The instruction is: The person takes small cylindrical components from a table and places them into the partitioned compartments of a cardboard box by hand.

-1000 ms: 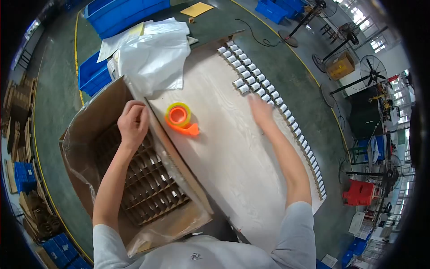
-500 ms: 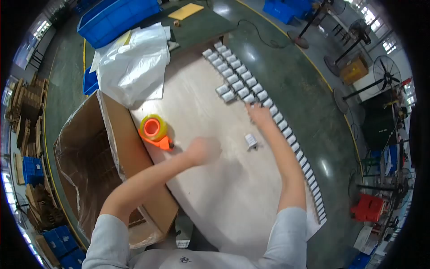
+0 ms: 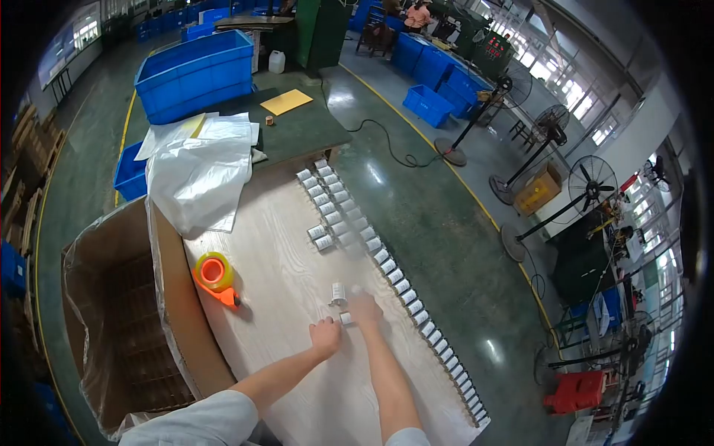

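Both of my hands are together over the pale wooden board [image 3: 275,275]. My left hand [image 3: 326,337] has its fingers curled at the left side of a small white-labelled cylinder [image 3: 346,318]; whether it grips the piece is unclear. My right hand [image 3: 364,308], blurred by motion, is at the right side of that same cylinder. Just above them another labelled cylinder [image 3: 338,292] stands by itself. Long rows of similar cylinders [image 3: 402,286] run along the board's right edge, and two pieces [image 3: 320,238] sit beside the rows on the left.
An open cardboard box [image 3: 182,297] with plastic lining and dividers is at the left. An orange tape dispenser [image 3: 216,276] lies beside it. White plastic sheets [image 3: 197,175] cover the board's far left corner. Blue crates [image 3: 195,74], standing fans and a distant person [image 3: 418,16] are beyond.
My left hand has moved from the box across the board. My right hand has left the rows and come down to meet it. Loose cylinders now lie mid-board, and the view has tilted up.
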`<control>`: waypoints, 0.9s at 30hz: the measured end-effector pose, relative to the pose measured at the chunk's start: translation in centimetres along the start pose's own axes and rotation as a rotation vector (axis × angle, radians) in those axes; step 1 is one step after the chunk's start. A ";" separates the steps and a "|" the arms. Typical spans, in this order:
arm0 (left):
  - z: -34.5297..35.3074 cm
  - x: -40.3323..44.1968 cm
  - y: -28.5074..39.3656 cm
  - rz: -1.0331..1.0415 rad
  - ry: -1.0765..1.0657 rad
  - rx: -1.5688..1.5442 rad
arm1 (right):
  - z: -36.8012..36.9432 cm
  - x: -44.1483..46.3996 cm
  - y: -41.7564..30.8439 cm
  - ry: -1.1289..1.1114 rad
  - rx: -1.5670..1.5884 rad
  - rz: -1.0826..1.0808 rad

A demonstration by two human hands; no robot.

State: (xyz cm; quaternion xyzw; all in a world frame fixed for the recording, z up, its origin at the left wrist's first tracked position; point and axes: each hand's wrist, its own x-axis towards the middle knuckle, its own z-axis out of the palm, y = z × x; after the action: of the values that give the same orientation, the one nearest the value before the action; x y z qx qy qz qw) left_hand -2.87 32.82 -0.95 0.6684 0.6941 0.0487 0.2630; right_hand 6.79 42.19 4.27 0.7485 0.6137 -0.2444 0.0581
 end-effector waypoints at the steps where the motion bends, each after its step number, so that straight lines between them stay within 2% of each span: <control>1: -0.1 -0.1 -0.2 0.021 -0.010 0.007 | 0.8 0.5 1.2 -0.059 0.043 0.008; 4: -1.8 -0.2 -0.4 -0.126 0.113 -0.256 | 2.7 0.1 3.9 0.071 0.084 -0.178; 7: -2.3 0.8 -1.3 -0.139 0.119 -0.360 | 4.5 0.4 4.9 0.229 0.124 -0.285; 9: -1.5 1.5 -2.9 0.092 0.078 -0.213 | 7.1 2.9 6.5 0.055 0.113 -0.255; 10: -0.2 2.5 -3.4 -0.005 -0.011 -0.251 | 8.1 2.9 7.0 0.124 0.186 -0.336; 11: -2.5 1.3 -3.0 0.043 -0.080 -0.208 | 7.5 2.2 6.3 0.079 0.214 -0.277; 12: -5.6 0.4 -2.2 0.064 -0.171 -0.183 | 7.2 1.1 5.6 0.205 0.246 -0.240; 14: -5.7 -0.4 -2.6 0.058 -0.060 -0.308 | 5.9 -0.8 4.3 0.346 0.266 -0.258; 17: -7.0 -0.7 -2.8 0.157 -0.079 -0.243 | 5.3 -1.8 3.6 0.343 0.306 -0.150; 20: -6.4 -1.4 -2.3 -0.020 0.178 -0.303 | 5.6 -2.1 3.5 0.379 0.306 -0.149; 23: -5.2 -2.1 -2.6 -0.055 0.329 -0.268 | 6.3 -1.8 3.7 0.379 0.326 -0.179; 27: -5.1 -2.8 -2.4 -0.072 0.173 -0.310 | 7.3 -2.9 3.1 0.427 0.307 -0.173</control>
State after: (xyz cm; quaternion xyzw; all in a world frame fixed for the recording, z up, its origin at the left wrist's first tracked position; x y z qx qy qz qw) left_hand -7.33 31.36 3.26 0.5880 0.7215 0.2031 0.3039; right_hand 7.25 36.06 -1.51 0.7279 0.6295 -0.1753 -0.2079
